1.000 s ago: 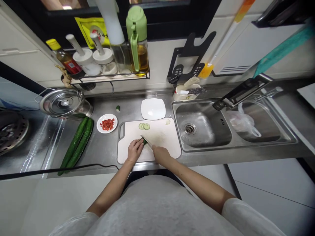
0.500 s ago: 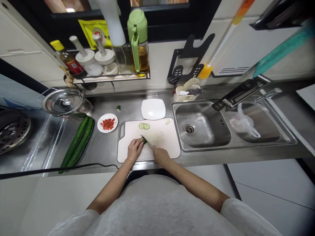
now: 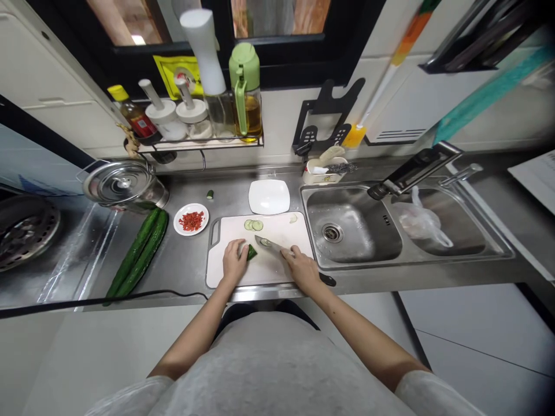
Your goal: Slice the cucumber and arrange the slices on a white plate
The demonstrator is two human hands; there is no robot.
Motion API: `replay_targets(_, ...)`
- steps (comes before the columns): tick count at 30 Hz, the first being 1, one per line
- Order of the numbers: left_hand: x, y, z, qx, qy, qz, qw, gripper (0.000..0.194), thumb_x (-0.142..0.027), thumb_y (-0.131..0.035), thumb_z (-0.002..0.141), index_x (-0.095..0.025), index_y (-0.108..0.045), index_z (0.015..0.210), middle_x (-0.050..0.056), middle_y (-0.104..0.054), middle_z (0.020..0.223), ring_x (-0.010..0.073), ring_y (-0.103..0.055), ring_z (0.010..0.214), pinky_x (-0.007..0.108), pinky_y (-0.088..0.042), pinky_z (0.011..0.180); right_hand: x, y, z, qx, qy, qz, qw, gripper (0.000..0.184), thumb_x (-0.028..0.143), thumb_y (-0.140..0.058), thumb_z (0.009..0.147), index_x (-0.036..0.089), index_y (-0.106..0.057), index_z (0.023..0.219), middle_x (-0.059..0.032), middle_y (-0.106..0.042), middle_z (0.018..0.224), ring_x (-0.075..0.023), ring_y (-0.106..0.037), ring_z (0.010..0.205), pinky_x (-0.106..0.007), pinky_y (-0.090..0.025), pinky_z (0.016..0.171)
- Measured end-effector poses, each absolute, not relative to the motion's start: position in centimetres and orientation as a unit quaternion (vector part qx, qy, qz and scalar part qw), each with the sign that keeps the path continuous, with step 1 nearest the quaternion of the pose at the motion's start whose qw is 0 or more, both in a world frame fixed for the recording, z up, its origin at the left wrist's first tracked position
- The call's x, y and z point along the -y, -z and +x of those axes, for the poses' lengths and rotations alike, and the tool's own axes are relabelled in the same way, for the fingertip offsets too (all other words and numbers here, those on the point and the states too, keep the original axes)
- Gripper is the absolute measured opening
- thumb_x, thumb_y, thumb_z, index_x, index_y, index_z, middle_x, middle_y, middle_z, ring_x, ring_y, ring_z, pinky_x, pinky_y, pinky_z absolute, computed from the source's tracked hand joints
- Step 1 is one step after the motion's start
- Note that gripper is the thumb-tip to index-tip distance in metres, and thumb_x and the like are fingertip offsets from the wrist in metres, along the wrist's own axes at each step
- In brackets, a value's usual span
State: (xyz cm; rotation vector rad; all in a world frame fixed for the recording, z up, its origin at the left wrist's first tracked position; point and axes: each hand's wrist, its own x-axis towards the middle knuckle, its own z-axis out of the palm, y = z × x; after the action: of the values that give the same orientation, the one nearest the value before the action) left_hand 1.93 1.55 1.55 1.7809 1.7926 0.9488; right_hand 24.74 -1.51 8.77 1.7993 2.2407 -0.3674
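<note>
My left hand (image 3: 235, 260) is closed round a short cucumber piece (image 3: 252, 252) on the white cutting board (image 3: 225, 274). My right hand (image 3: 302, 270) holds a kitchen knife (image 3: 276, 247) whose blade lies tilted to the right of that piece, its tip pointing left. The black end of its handle sticks out behind the hand. A pale cucumber slice (image 3: 264, 242) appears to cling to the blade. Several cut slices (image 3: 254, 225) overlap at the board's far side, and a pale end bit (image 3: 293, 218) lies near its far right corner.
A white square plate (image 3: 269, 196) stands behind the board. Left are a small plate (image 3: 177, 225) of chopped red pieces, a cucumber stub (image 3: 210, 195), two long cucumbers (image 3: 141, 254) and a lidded pot (image 3: 125, 185). A double sink (image 3: 353, 231) is on the right.
The knife has come away from the cucumber piece to the right and turned flatter, showing a slice on its blade. My right hand moved right with it; my left hand shifted slightly left.
</note>
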Motion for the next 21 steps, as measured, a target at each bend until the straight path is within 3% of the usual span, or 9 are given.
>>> replay_targets(4, -3.3, -3.0, 2.1, -0.636, -0.343, 0.656, 0.218, 0.031, -0.036, -0.046, 0.090, -0.023, -0.060, 0.114, 0.007, -0.061, 0.110, 0.0207, -0.055, 0.107, 0.038, -0.043, 0.097, 1.9, -8.2, 25.4, -0.780, 0.076, 0.612, 0.109, 0.044, 0.021, -0.031, 0.095, 0.031, -0.042, 0.136, -0.0105, -0.046, 0.128, -0.0168, -0.056, 0.085, -0.028, -0.037, 0.069)
replay_targets(10, -5.3, -5.0, 3.1, -0.548, -0.238, 0.771, 0.222, 0.033, -0.043, -0.060, 0.081, -0.026, -0.067, 0.110, 0.008, -0.058, 0.116, 0.0264, -0.048, 0.115, 0.043, -0.041, 0.100, 1.8, -8.1, 26.0, -0.787, 0.074, 0.605, 0.091, 0.046, 0.017, -0.033, 0.093, 0.032, -0.044, 0.135, -0.0109, -0.045, 0.133, -0.0192, -0.053, 0.089, -0.030, -0.036, 0.075)
replay_targets(21, -6.0, -4.1, 4.4, -0.542, -0.187, 0.776, 0.262, 0.025, -0.032, -0.061, 0.080, -0.027, -0.068, 0.103, 0.008, -0.057, 0.119, 0.0268, -0.049, 0.115, 0.044, -0.040, 0.100, 1.4, -8.1, 26.3, -0.788, 0.081, 0.604, 0.087, 0.045, 0.020, -0.027, 0.096, 0.030, -0.044, 0.136, -0.0117, -0.046, 0.132, -0.0200, -0.050, 0.089, -0.031, -0.034, 0.077)
